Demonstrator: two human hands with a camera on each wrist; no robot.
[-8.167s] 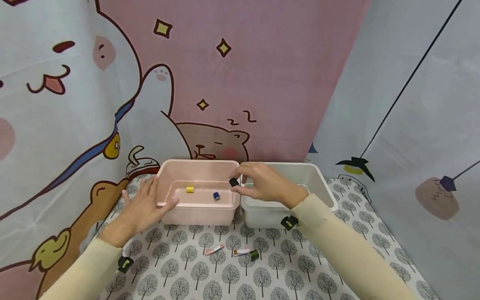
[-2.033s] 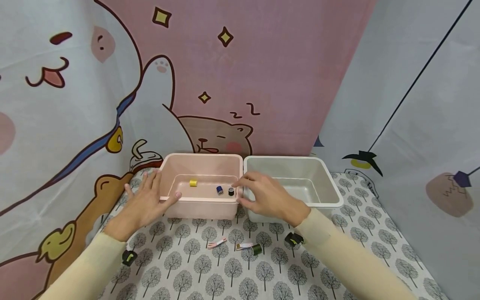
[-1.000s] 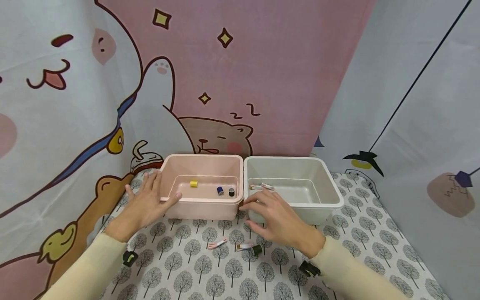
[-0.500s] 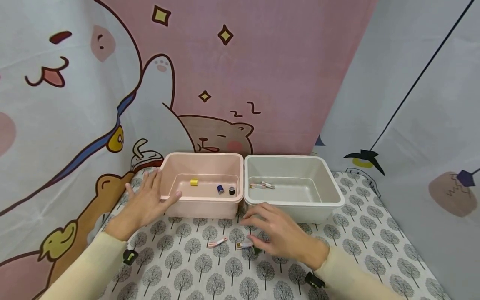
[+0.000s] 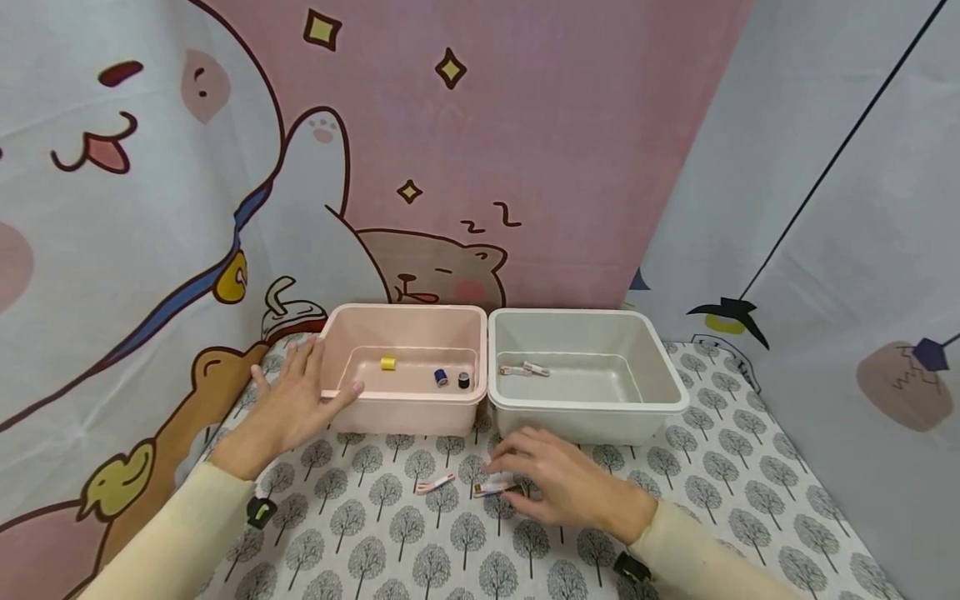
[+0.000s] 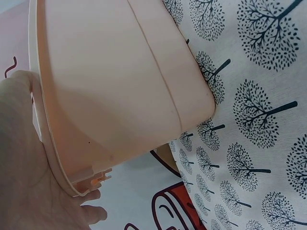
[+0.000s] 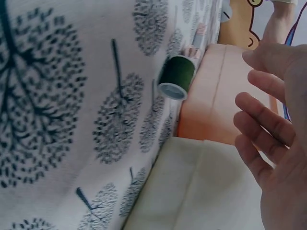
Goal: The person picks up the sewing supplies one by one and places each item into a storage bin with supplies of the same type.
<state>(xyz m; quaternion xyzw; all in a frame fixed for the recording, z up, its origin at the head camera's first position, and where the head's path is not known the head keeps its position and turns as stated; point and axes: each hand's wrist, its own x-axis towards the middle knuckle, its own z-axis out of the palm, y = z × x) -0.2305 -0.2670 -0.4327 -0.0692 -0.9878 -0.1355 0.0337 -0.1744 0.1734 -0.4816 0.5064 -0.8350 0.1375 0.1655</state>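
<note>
My left hand (image 5: 288,408) rests on the left end of the pink bin (image 5: 408,414), fingers spread along its rim (image 6: 44,112). Low over the cloth, in front of the pale grey bin (image 5: 588,407), hovers my right hand (image 5: 566,487) with relaxed fingers and nothing between them. Beneath it is a green thread spool (image 7: 177,76), hidden by that hand in the head view. Close to its fingertips lies a short charging cable (image 5: 493,488), and a pink one (image 5: 435,483) lies further left. Yellow (image 5: 387,363), blue (image 5: 441,377) and black (image 5: 463,380) spools sit inside the pink bin.
Two short cables (image 5: 525,370) lie in the pale grey bin, near its left wall. The bins stand side by side against a printed backdrop (image 5: 570,150). A tree-patterned cloth (image 5: 405,533) covers the table.
The black spool, earlier pinched in my right hand, now sits in the pink bin. That hand has since moved down toward me, over the green spool. My left hand stays on the pink bin.
</note>
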